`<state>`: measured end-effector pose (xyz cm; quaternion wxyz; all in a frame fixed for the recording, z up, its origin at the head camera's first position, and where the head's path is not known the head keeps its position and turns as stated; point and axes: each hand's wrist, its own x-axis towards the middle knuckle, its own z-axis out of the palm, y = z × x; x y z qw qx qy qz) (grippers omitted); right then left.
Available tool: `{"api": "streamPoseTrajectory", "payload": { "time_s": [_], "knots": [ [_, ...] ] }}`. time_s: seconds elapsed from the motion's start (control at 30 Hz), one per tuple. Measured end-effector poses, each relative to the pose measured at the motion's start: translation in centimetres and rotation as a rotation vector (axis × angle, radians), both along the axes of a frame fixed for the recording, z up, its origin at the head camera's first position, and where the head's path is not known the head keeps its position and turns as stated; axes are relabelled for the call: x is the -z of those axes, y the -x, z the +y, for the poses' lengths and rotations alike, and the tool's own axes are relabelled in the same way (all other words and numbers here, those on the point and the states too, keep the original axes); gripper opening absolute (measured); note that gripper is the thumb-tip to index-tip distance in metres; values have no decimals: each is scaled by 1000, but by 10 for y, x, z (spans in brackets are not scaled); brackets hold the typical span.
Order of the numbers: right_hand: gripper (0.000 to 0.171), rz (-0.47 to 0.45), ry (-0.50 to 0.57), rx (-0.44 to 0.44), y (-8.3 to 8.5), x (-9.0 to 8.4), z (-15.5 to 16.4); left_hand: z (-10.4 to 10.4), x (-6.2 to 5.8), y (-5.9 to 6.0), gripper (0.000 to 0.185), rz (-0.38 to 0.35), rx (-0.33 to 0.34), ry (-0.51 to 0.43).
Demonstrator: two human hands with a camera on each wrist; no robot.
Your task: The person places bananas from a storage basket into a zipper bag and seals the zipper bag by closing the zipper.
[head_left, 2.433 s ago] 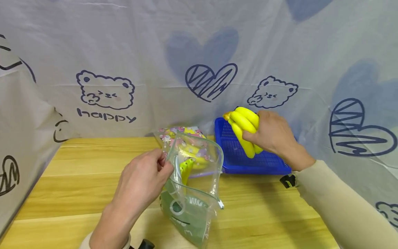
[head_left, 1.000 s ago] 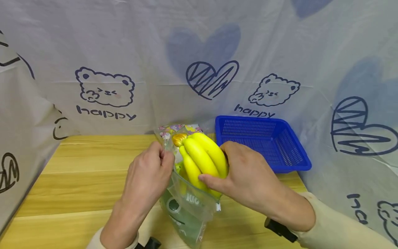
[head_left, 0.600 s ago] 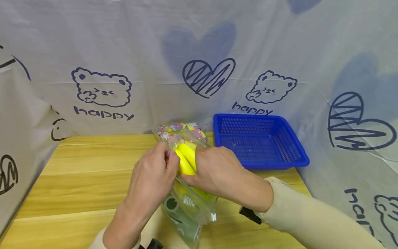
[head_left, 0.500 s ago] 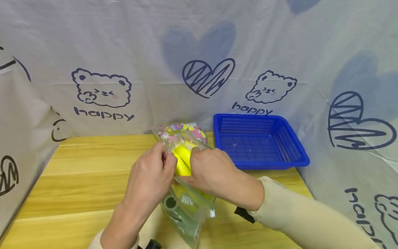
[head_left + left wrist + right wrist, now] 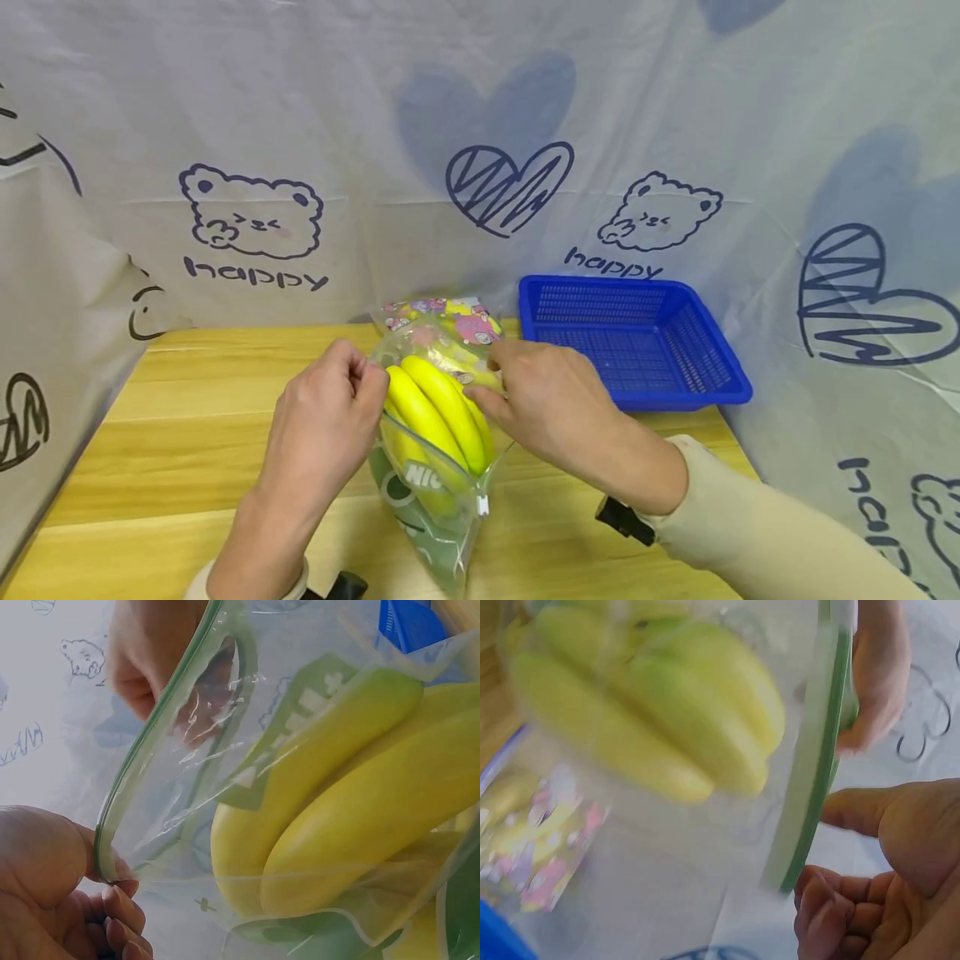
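Since the earlier shots the banana bunch (image 5: 438,408) has gone from the blue basket (image 5: 705,367) all the way into the clear zip bag (image 5: 435,508), and the right hand (image 5: 551,400) has let go of it and moved to the bag's rim.

So right now the bananas sit inside the bag, tips down toward the green printed bottom, with their upper ends just under the opening. The bag stands on the wooden table (image 5: 187,433), propped up only because both hands hold it by the mouth.

The left hand (image 5: 322,425) pinches the near-left edge of the zip strip between thumb and fingers; the left wrist view shows that pinch clearly, thumb (image 5: 45,855) pressed on the green zip track (image 5: 150,742) with the bananas (image 5: 330,817) right behind the plastic. The right hand grasps the opposite side of the opening, fingers curled at the rim. In the right wrist view it's blurry, but the green strip (image 5: 814,765) runs just past the curled fingers (image 5: 832,915), so I read it as gripping that edge rather than hanging loose.

Holding both ends of the mouth like that keeps the bag upright and the strip taut.

Behind it lies a second, colourful printed bag (image 5: 450,312), flat on the table, touching the basket's left side or just beside it, can't tell which. The basket looks bare inside.
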<state>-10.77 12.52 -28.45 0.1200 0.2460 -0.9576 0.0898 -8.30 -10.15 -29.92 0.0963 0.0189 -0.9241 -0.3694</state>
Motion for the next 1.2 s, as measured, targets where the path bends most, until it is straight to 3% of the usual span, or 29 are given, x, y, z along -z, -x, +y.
{"api": "streamPoseTrajectory", "payload": {
  "time_s": [0.1, 0.2, 0.37, 0.47, 0.57, 0.67, 0.83, 0.97, 1.1, 1.2],
  "knots": [
    [33, -19, 9, 68, 5, 0, 11, -3, -1, 0, 20, -15, -4, 9],
    [31, -84, 42, 39, 10, -2, 17, -5, -7, -4, 19, -45, 2, 22],
    [32, -167, 326, -102, 4, -20, 17, 1, -27, -13, 16, -3, 4, 28],
    [29, -149, 502, -152, -4, -25, 12, 5, -36, -15, 17, 40, 7, 25],
    [28, -122, 592, -174, -8, -20, 6, 6, -37, -10, 19, 38, 25, 25],
    [28, -137, 594, -175, -8, -9, 0, 7, -31, -3, 21, 11, 60, 33],
    [29, -245, 585, -156, -5, -1, -7, 6, -23, 2, 15, -37, 128, 42],
    [33, -310, 585, -179, 2, 0, -9, 5, -23, 2, 27, -46, 209, 80],
    [34, -400, 626, -206, 15, 0, -6, 3, -23, 3, 35, -23, 209, 124],
    [28, -418, 640, -145, 31, -1, 0, 1, -20, 4, 35, 18, 204, 146]
  ]
}}
